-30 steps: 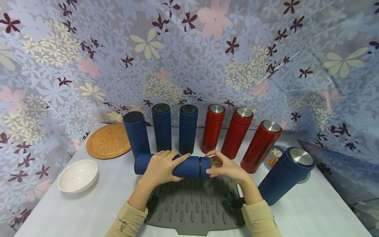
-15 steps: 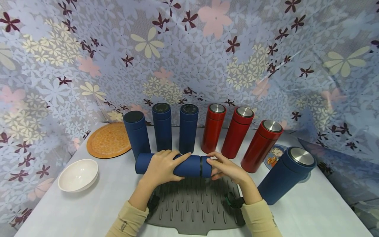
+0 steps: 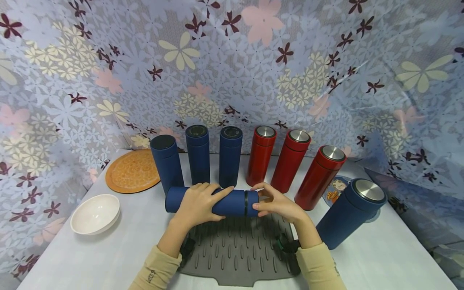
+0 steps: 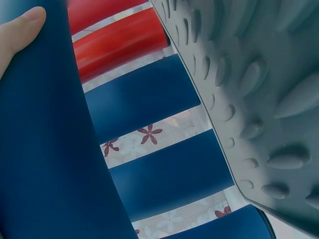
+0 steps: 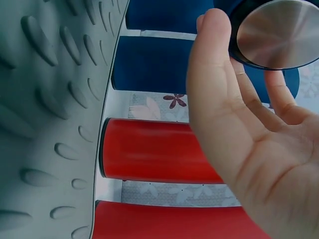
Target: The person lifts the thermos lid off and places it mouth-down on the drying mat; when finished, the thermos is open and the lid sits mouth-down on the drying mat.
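Observation:
A blue thermos flask (image 3: 232, 202) lies sideways above the far edge of a grey ridged mat (image 3: 235, 249). My left hand (image 3: 199, 203) grips its body from above, and the left wrist view shows the thumb (image 4: 24, 29) along the blue wall. At the flask's right end my right hand (image 3: 277, 203) pinches the blue cap (image 3: 252, 203) between thumb and fingers. The right wrist view shows the cap's brushed-metal top (image 5: 279, 35). A dark ring marks the seam between cap and body. Whether the cap is loose cannot be seen.
Behind stand blue flasks (image 3: 197, 157) and red flasks (image 3: 262, 157) in a row. A larger blue flask (image 3: 349, 213) stands at the right, by a cartoon coaster (image 3: 331, 193). At the left are a white bowl (image 3: 95, 214) and a round orange board (image 3: 132, 171).
My right hand's fingers shift on the cap: half a second ago they lay further over it, and now they are drawn back with the thumb on its near side. The left hand stays put.

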The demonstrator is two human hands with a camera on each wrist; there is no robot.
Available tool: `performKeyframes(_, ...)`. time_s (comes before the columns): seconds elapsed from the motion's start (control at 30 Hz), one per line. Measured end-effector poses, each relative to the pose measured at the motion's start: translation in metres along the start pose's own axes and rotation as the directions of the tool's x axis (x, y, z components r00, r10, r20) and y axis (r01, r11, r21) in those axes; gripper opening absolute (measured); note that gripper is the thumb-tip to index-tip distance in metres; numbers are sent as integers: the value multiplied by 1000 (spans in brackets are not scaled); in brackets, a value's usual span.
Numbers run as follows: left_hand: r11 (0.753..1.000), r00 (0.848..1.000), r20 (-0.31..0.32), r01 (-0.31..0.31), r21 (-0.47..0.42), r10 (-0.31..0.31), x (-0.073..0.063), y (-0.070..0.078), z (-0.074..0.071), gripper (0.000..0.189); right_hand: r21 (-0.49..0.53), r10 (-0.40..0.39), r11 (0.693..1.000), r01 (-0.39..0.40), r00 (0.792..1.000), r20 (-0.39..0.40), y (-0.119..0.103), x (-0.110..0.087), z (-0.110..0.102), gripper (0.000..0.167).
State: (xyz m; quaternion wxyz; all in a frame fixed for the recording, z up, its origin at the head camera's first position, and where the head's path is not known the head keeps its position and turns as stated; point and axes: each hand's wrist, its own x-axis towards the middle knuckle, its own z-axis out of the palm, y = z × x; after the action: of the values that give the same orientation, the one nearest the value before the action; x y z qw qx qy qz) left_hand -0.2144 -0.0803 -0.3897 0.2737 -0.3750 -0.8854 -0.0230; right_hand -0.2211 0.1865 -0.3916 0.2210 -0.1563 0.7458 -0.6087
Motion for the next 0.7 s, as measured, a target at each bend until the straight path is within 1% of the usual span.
performKeyframes(0.1,1000,1000,0,-2,0,2,0,0,0,81,-5,-22,1000,22,1000,5,1,0,0,61)
performKeyframes(0.23,1000,1000,-10,-6,-2,6,-1,0,1,81,-41,-52,998,52,999,0,2,1,1,63)
performKeyframes(0.33,1000,1000,-19,-5,-5,5,-1,1,1,81,-80,-51,996,49,999,-18,2,1,1,64)
performKeyframes(0.43,1000,1000,-20,4,-6,-4,-1,1,0,82,-80,-17,997,15,1000,-23,0,0,1,61)
performKeyframes(0.57,1000,1000,-19,12,0,-12,-1,1,0,82,-64,54,996,-56,998,-29,-4,-2,1,55)
performKeyframes(0.7,1000,1000,-25,6,5,-5,0,1,0,82,-70,104,992,-106,994,-32,-4,-2,2,56)
